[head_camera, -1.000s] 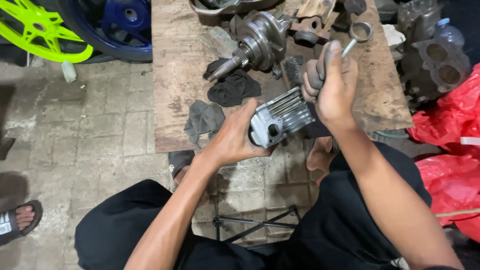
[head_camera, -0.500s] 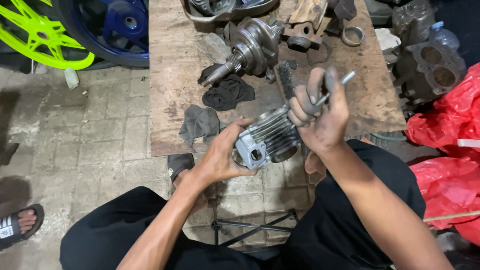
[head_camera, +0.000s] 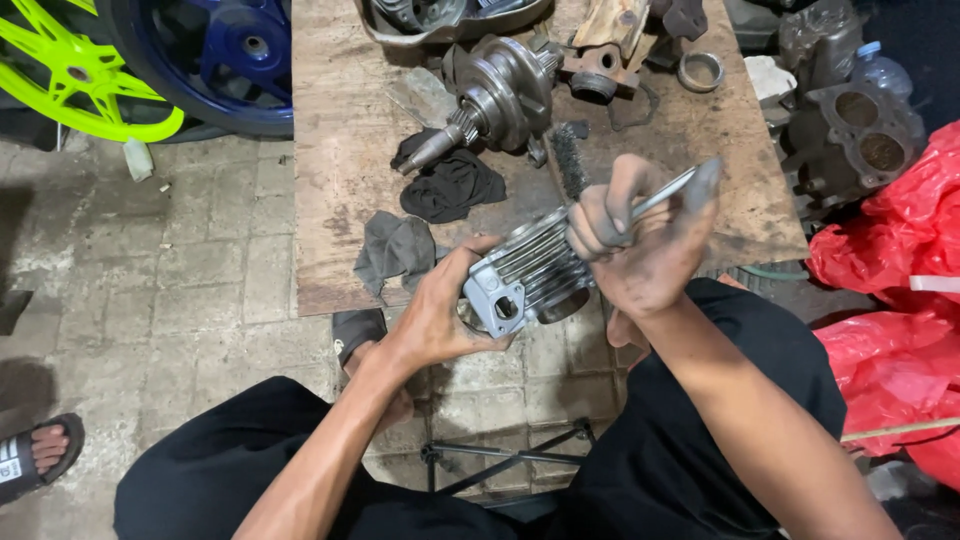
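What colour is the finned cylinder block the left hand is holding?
Silver-grey bare metal, smudged with dark grime: the finned cylinder block shows best in the head view, held by the left hand.

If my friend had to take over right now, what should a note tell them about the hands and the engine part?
Left hand: grip closed on the lower end of the finned metal cylinder, holding it just off the near edge of the wooden board.
Right hand: grip closed on a metal-handled wire brush, bristles up, above the fins.
On the board: crankshaft, two dark rags.
Done: cylinder lifted and steadied.
Left: how much grime remains on it cannot be told.
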